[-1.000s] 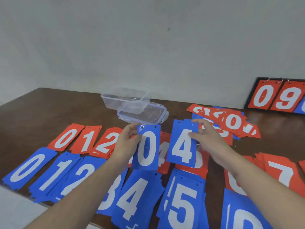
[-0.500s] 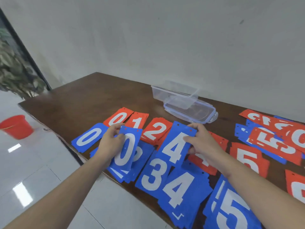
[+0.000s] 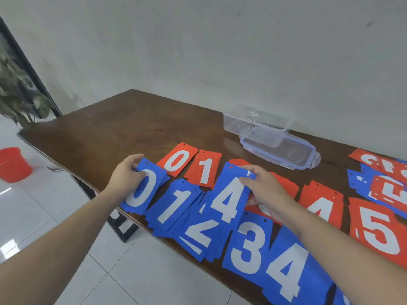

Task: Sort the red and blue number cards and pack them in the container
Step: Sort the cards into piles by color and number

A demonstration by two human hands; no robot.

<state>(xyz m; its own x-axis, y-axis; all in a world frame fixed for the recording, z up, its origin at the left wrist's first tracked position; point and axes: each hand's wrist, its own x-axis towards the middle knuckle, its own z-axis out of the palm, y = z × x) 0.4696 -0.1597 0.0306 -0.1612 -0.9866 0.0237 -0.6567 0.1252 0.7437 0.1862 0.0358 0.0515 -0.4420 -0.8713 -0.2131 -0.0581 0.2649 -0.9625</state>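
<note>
- Your left hand (image 3: 126,176) has carried the blue 0 card (image 3: 141,190) down to the blue 0 pile at left centre, fingers pinching its top edge; that card is nearly sorted.
- Those blue piles overhang the counter (image 3: 105,133) edge, so place gently.
- Your right hand (image 3: 264,190) pinches the blue 4 card (image 3: 229,199), not yet over the blue 4 pile (image 3: 286,269) at lower right.
- The container (image 3: 255,122) sits unpacked at upper right, bare counter before it.

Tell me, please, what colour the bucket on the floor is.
The bucket is red; the head view shows it at the left edge.
</note>
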